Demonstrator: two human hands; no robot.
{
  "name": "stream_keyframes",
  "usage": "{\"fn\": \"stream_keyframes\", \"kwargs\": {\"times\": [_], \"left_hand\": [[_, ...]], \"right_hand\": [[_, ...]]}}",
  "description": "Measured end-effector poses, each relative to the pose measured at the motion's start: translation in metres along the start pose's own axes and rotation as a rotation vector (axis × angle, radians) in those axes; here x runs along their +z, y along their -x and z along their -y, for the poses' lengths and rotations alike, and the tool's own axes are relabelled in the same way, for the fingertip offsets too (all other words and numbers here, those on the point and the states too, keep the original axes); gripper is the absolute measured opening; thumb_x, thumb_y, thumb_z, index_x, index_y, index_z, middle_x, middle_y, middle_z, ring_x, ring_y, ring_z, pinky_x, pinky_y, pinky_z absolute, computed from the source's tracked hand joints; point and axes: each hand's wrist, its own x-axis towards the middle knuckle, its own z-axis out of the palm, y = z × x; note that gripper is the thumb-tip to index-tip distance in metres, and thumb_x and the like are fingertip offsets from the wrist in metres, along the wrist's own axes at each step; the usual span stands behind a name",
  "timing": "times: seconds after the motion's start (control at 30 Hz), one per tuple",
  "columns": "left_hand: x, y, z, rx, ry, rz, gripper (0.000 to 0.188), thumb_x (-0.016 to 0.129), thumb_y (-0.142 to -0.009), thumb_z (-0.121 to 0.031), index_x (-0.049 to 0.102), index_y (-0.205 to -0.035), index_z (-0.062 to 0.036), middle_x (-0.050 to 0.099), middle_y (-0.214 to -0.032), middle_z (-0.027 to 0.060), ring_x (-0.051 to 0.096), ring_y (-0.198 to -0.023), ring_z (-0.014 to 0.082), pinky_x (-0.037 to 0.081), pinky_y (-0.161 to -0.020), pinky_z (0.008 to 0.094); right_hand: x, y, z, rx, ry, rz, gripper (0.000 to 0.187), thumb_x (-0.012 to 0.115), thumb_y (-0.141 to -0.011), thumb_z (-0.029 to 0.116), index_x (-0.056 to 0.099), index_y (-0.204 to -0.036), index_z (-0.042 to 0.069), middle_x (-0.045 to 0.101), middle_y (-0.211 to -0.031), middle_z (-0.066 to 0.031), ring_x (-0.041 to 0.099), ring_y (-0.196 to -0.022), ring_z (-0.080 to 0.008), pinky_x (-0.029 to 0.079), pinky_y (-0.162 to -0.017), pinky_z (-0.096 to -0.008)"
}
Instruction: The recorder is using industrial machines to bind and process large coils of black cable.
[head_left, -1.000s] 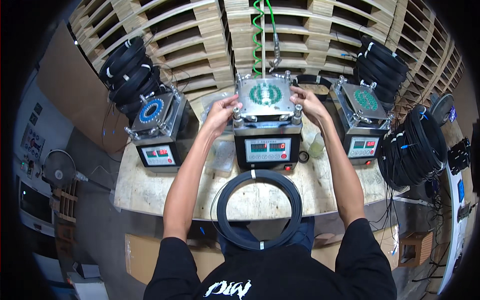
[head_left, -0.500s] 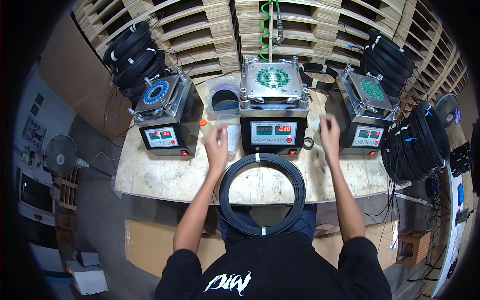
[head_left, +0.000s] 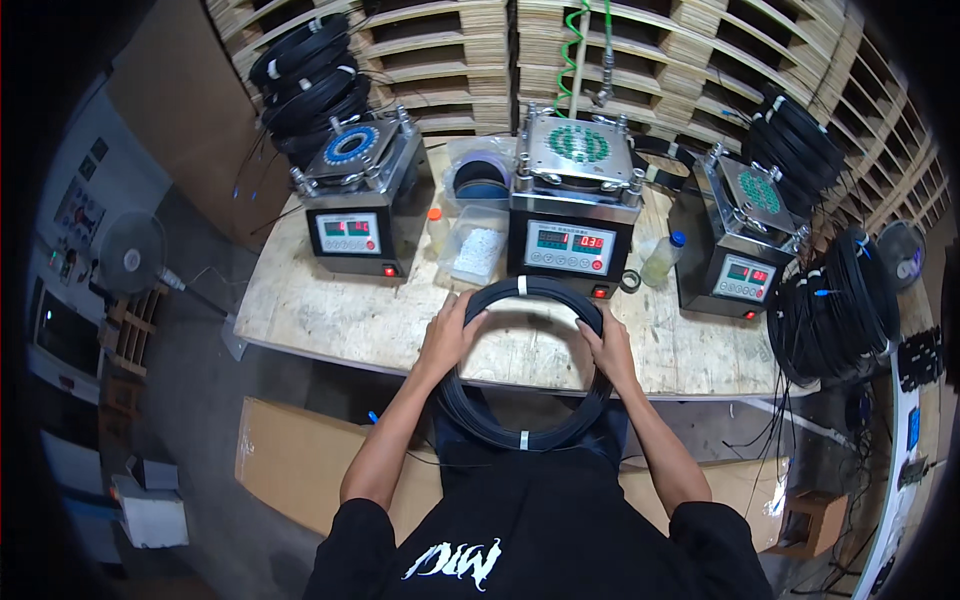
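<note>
A coil of black cable [head_left: 545,438], bound with white tape at top and bottom, leans between the table's front edge and my lap. My left hand [head_left: 448,335] grips its left side, with the thumb inside the ring. On the right side, my right hand [head_left: 610,347] closes round the coil the same way. Straight beyond the coil stands the middle polishing machine [head_left: 572,245], its top plate set with a ring of green-tipped connectors. A loose cable end with a blue tip [head_left: 373,417] hangs by my left forearm.
A left machine [head_left: 345,240] with blue parts and a right machine [head_left: 740,270] flank the middle one. Between them are a tub of white pieces [head_left: 478,252], an orange-capped bottle [head_left: 436,228], a blue-capped bottle [head_left: 662,260] and a black ring [head_left: 630,281]. Cable coils [head_left: 835,300] hang at right.
Both hands came down from above the table and took hold of the coil's two sides. The view has shifted, so the machines sit differently in it.
</note>
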Motion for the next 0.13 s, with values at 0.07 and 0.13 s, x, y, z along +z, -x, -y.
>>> {"fn": "stream_keyframes", "kwargs": {"times": [0.07,0.13], "left_hand": [[-0.029,0.003,-0.003,-0.035,-0.018,-0.021,0.042,0.065,-0.095,-0.027,0.057,-0.130,-0.0046,0.062,-0.112,0.0237,0.063,-0.098,0.0465,0.052,-0.083,0.0498],[-0.061,0.001,-0.007,-0.011,-0.016,-0.074,0.046,0.066,-0.094,-0.028,0.056,-0.133,-0.0058,0.062,-0.112,0.0246,0.062,-0.101,0.0464,0.052,-0.085,0.0483]], "right_hand": [[0.000,-0.008,0.029,-0.006,-0.046,0.042,0.039,0.070,-0.092,0.017,0.059,-0.125,0.000,0.069,-0.104,-0.0270,0.066,-0.099,-0.0436,0.052,-0.083,-0.0464],[0.003,-0.018,0.055,0.077,-0.127,0.102,0.041,0.070,-0.092,0.019,0.058,-0.128,0.002,0.068,-0.107,-0.0273,0.069,-0.102,-0.0372,0.052,-0.086,-0.0446]]}}
